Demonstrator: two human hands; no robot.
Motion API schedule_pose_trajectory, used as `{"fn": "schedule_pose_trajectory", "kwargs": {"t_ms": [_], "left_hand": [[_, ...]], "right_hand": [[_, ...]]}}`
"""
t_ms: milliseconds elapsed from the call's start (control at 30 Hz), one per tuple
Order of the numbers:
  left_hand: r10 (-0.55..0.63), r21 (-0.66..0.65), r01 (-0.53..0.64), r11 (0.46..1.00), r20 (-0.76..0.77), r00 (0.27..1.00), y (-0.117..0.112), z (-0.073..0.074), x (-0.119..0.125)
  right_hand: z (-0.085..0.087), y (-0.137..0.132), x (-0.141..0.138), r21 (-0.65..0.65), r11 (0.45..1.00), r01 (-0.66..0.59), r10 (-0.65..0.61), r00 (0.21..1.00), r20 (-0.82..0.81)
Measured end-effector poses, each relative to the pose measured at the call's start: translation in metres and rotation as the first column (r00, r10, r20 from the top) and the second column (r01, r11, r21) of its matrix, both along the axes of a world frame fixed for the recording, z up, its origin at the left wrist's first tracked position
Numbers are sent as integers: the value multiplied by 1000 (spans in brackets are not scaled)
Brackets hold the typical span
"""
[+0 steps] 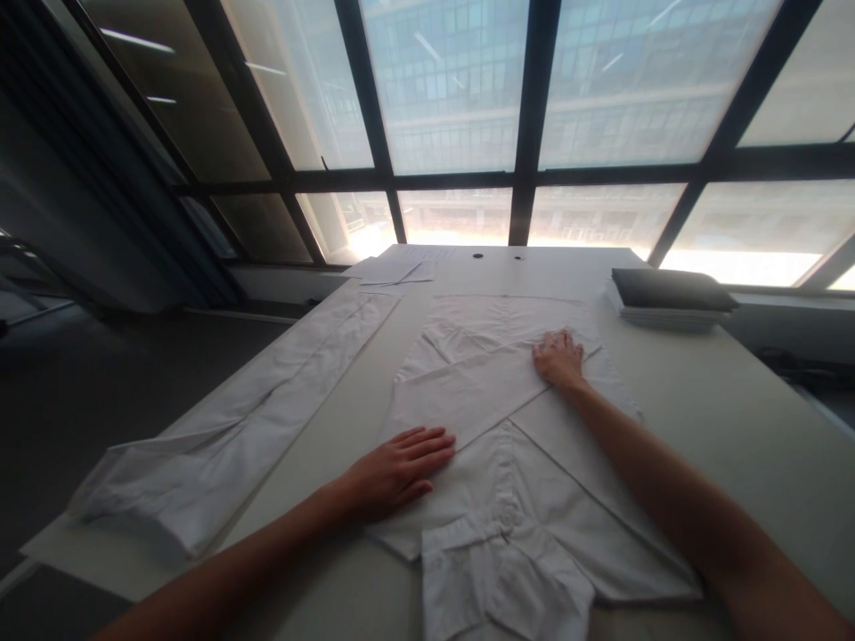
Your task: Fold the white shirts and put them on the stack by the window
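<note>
A white garment, it looks like a shirt [468, 396], lies spread on the table with one sleeve folded slantwise across its body. My left hand [404, 467] rests flat on the cloth at the lower left end of that fold, fingers stretched out. Farther up on the right, my right hand [559, 358] presses on the folded sleeve with its fingers spread. The collar end [504, 570] is bunched near the table's front edge. Neither hand grips any cloth that I can see.
Another long white folded cloth [267, 401] lies along the table's left side. Loose paper sheets [401, 271] are at the far left. A stack with a dark top [671, 298] stands at the far right of the white table [741, 436]. Large windows [447, 89] rise behind.
</note>
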State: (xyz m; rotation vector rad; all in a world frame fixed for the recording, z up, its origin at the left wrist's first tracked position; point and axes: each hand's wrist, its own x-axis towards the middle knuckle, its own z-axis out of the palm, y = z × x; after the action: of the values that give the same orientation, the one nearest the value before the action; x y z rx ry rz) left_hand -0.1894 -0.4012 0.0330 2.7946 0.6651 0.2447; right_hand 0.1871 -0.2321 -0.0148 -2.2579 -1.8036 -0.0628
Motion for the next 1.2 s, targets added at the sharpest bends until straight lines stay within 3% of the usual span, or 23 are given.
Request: {"fn": "schedule_pose_trajectory", "kwargs": {"t_ms": [200, 500, 667, 767, 967, 1067, 1200], "left_hand": [[71, -12, -73, 997, -125, 990, -14, 5, -12], [99, -91, -97, 991, 17, 995, -10, -3, -20], [132, -254, -89, 963, 157, 979, 2, 16, -23], [185, -237, -137, 962, 197, 963, 17, 24, -11], [198, -102, -179, 979, 231, 952, 44, 1, 16], [190, -65, -182, 981, 176, 966, 44, -8, 14], [201, -51, -196, 979, 144, 969, 41, -8, 8]], "right_hand": [[-1, 1, 0, 0, 1000, -4, 4, 1000, 4], [-2, 1, -1, -3, 1000, 7, -7, 1000, 11], [-1, 0, -2, -7, 1000, 5, -5, 1000, 5], [0, 0, -2, -1, 1000, 1, -1, 1000, 2], [-1, 1, -2, -4, 1000, -2, 2, 1000, 27], [-1, 0, -1, -7, 1000, -5, 5, 999, 31], [2, -1, -1, -13, 1000, -3, 3, 1000, 15]]}}
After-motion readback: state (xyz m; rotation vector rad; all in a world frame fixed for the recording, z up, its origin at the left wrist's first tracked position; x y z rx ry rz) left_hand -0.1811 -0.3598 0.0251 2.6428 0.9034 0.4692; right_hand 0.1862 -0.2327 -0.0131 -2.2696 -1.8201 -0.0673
